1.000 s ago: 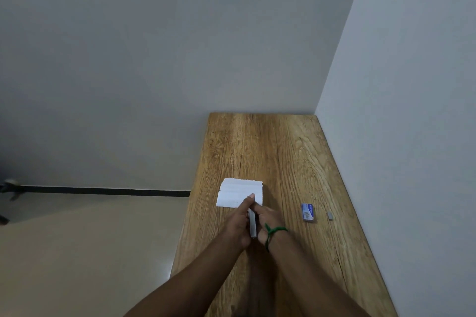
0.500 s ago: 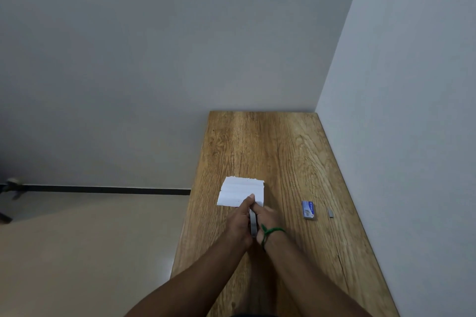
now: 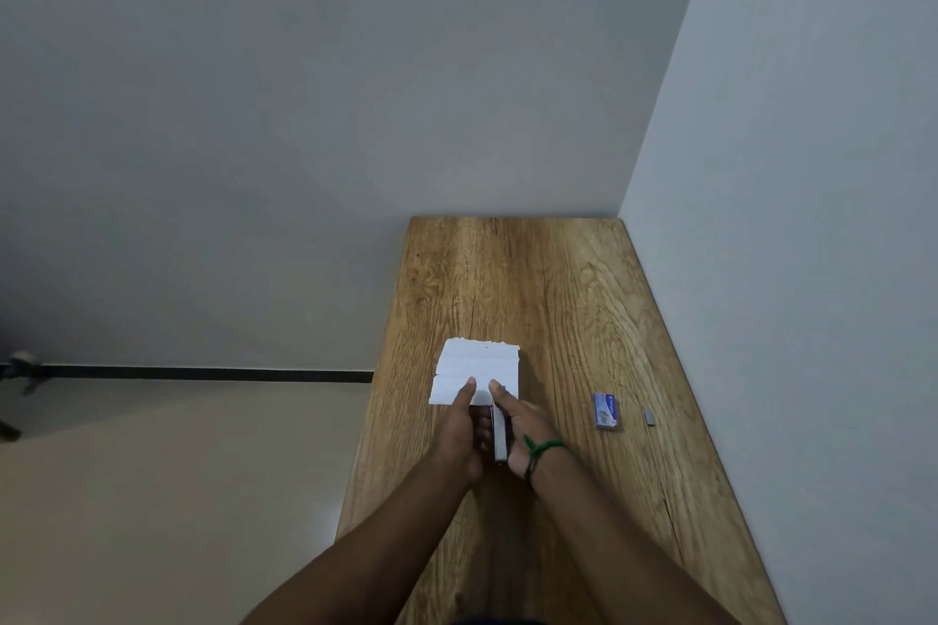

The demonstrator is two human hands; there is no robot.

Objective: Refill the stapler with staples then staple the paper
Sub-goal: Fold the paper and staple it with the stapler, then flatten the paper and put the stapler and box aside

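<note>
On the near half of the wooden surface (image 3: 558, 299) I have both hands closed around the stapler (image 3: 500, 436), which runs near-to-far between my palms with its nose at the near edge of the paper (image 3: 477, 371). My left hand (image 3: 459, 431) cups the stapler's left side, thumb stretched forward onto the paper; my right hand (image 3: 523, 431), with a green band (image 3: 540, 449) at the wrist, wraps the right side, its forefinger lying along the top. Neither hand is spread; both are gripping. I cannot tell whether the nose actually straddles the sheets or only butts against their edge, because my fingers cover that spot.

That is my main worry: if I press while the paper sits short of the throat, the staple fires into nothing or catches only the top leaf. The sheets look fanned at the far edge, so a hard squeeze could also skew them and pin them crooked. A badly seated refill would jam on the first press.

To the right, well apart from my hands, lies the blue staple box (image 3: 605, 411), and just beyond it a small grey strip (image 3: 648, 416), likely spare staples. Nothing stands between me and the paper; the wall (image 3: 786, 218) on the right is close but clear of my elbow.
</note>
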